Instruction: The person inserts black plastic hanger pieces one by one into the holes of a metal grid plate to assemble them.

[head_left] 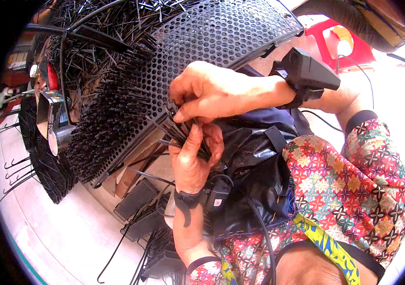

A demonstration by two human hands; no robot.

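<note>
My left hand is closed around a bundle of thin black sticks, whose ends poke out toward the panel. Just above it, my right hand is bent over with thumb and fingers pinched together. A thin dark piece shows at those fingertips, partly hidden by the fingers. Both hands are by the near edge of a black perforated panel with rows of round holes. Dense rows of black sticks stand up out of its left part.
Loose black strips are heaped behind the panel. A small box and a metal tin stand to its left. Black perforated trays and hooked rods lie below. Black sheeting covers my lap. A red stool stands upper right.
</note>
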